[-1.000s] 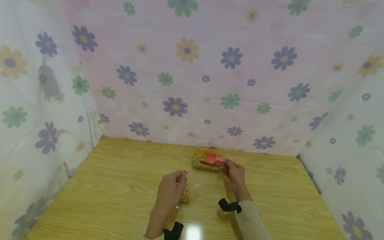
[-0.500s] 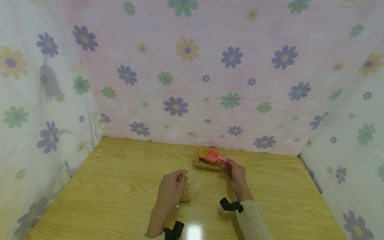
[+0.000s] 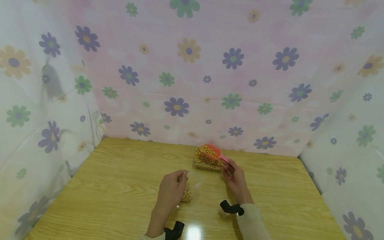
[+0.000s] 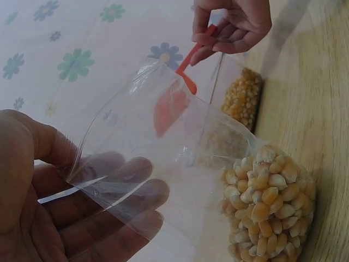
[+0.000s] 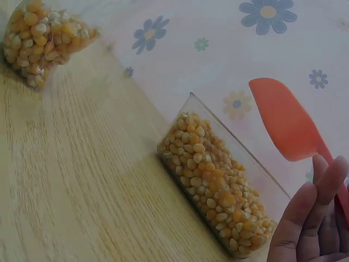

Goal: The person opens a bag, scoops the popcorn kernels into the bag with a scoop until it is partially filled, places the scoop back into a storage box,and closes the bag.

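Observation:
My left hand (image 3: 171,188) pinches the top edge of a clear plastic bag (image 4: 180,136) between thumb and fingers. Corn kernels (image 4: 270,210) fill the bag's bottom, which rests on the table. In my right hand (image 3: 235,176) is the handle of a red scoop (image 3: 213,152), tilted above a clear rectangular container (image 3: 207,167). The head view shows yellow kernels in the scoop. More corn kernels (image 5: 212,185) lie inside the container, seen below the scoop in the right wrist view. The left wrist view shows the scoop through the bag's film.
The wooden table (image 3: 120,186) reaches back to a flower-printed cloth (image 3: 192,83), which also hangs at both sides. The container stands near the table's back edge, behind and to the right of the bag. A black wrist mount (image 3: 231,207) sits on each forearm.
The red scoop has risen out of the kernels in the container and turned, its bowl now holding corn. My left hand stays in place with the bag.

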`<state>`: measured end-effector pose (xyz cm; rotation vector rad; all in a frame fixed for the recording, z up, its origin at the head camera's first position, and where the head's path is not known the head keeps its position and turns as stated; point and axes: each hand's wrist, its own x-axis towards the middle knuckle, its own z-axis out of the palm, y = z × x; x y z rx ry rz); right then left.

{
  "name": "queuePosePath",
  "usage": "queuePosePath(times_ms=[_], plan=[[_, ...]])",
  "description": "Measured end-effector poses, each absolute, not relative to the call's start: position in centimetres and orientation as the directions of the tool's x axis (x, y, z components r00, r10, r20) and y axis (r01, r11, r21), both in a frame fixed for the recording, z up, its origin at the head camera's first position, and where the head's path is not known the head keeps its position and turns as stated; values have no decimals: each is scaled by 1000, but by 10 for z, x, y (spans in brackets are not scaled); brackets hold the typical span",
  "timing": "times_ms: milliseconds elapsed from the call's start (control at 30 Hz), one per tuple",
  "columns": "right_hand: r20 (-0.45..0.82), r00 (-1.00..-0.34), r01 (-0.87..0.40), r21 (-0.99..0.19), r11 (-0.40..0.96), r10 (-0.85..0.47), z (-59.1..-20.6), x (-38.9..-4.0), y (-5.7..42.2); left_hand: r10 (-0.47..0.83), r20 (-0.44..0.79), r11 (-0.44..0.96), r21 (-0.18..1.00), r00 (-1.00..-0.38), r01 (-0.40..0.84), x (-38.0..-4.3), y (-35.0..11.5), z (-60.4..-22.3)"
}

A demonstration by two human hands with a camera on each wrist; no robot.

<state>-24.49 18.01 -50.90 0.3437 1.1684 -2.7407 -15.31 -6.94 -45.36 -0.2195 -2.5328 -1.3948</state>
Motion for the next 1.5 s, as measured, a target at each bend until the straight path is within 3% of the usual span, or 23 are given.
queuePosePath(times_ms=[633,1133,1500], plan=[[-78,-987,159,-571,-806,-140,-491,-224,179,21,298,536,802,-954,262,-151,-69,-451],[-66,-985,168,-570,-804,-160,-479,-200,170,17,310,556,787,-950,267,-148,-72,-454],[-139,-984,175,-603,-778,-114,-476,-179,160,-27,279,539,813,-960,221,-143,-74,-457]])
